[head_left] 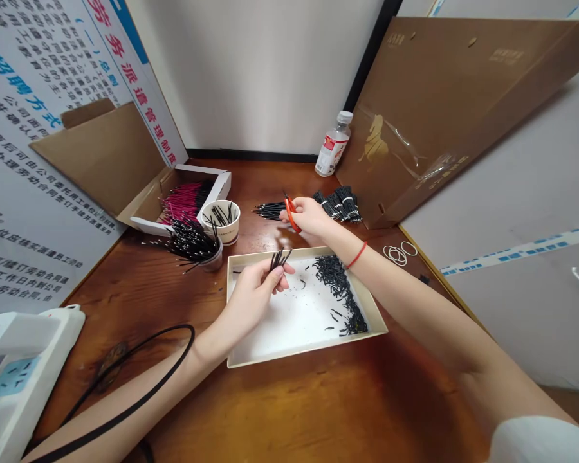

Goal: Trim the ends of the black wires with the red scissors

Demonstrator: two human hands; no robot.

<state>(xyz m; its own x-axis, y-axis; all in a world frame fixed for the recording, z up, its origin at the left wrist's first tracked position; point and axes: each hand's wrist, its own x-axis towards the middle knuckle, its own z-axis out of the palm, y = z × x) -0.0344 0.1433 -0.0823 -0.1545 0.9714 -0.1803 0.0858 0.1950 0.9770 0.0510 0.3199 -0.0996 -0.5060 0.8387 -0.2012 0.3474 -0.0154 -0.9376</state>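
Observation:
My left hand (258,289) is closed round several short black strands (280,258) over the left part of a shallow white tray (280,334). Small black clippings (340,289) lie heaped along the tray's right side. Beyond the tray, my right hand (307,215) holds red-handled scissors (292,213), their dark tip pointing away from me. Just left of that hand lies a loose bunch of black strands (269,210). Tied black bundles (342,204) rest to its right, partly behind the hand.
At the left stand a paper cup (229,230), a cup of black strands (212,260) and an open box (217,186) with pink and black strands. A bottle (332,146), a brown board (410,96), rubber bands (395,255) and a power strip (38,379) surround the workspace.

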